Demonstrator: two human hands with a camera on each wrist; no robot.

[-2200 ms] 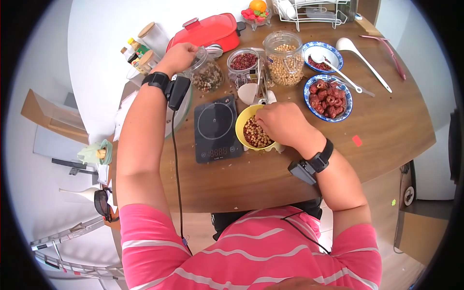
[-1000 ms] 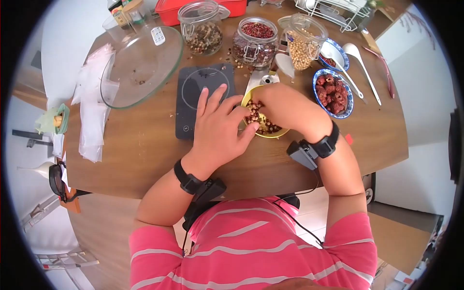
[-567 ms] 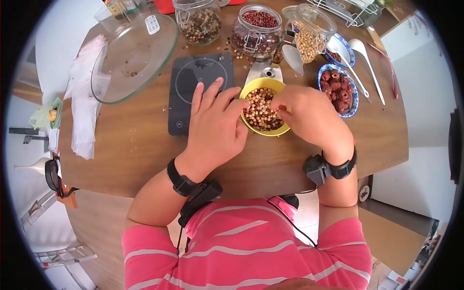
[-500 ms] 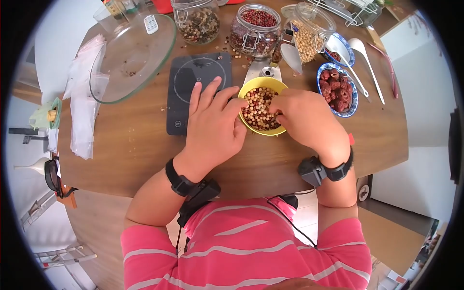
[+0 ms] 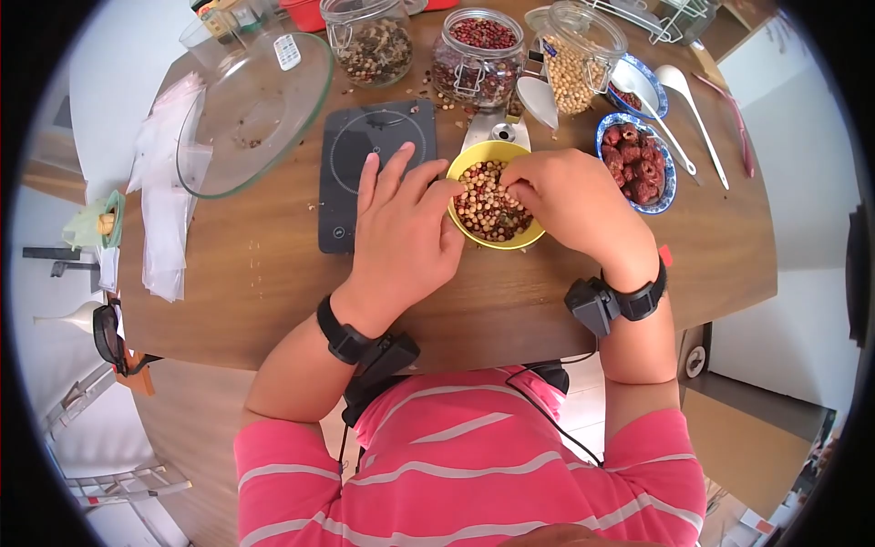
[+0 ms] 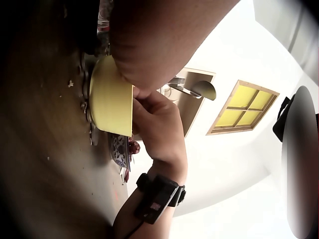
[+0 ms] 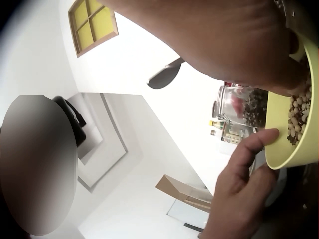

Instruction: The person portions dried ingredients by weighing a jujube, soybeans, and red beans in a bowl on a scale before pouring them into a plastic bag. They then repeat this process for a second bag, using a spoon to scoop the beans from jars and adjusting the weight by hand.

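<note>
In the head view a yellow bowl (image 5: 484, 239) holds mixed pale round beans and small red beans (image 5: 493, 202). My right hand (image 5: 570, 196) reaches over its right side, fingers curled and the thumb and forefinger pinching at the beans; the fingertips are partly hidden. On the bowl's left side, my left hand (image 5: 406, 228) has its fingers spread, the forefinger touching the rim. The right wrist view shows that left forefinger (image 7: 256, 142) against the bowl's wall. From the left wrist, the bowl (image 6: 112, 99) stands upright on the table with the right fingers dipping inside.
A black electric hotplate (image 5: 339, 205) lies left of the bowl. Behind are glass jars of mixed beans (image 5: 372, 50), red beans (image 5: 474, 77) and pale beans (image 5: 567, 82). A glass dish (image 5: 264, 137) stands left; a patterned bowl of dried red fruit (image 5: 635, 164) stands right.
My left hand has come from a glass jar at the back left down to the bowl's rim. My right hand has lifted from deep in the beans and shifted toward the bowl's right side.
</note>
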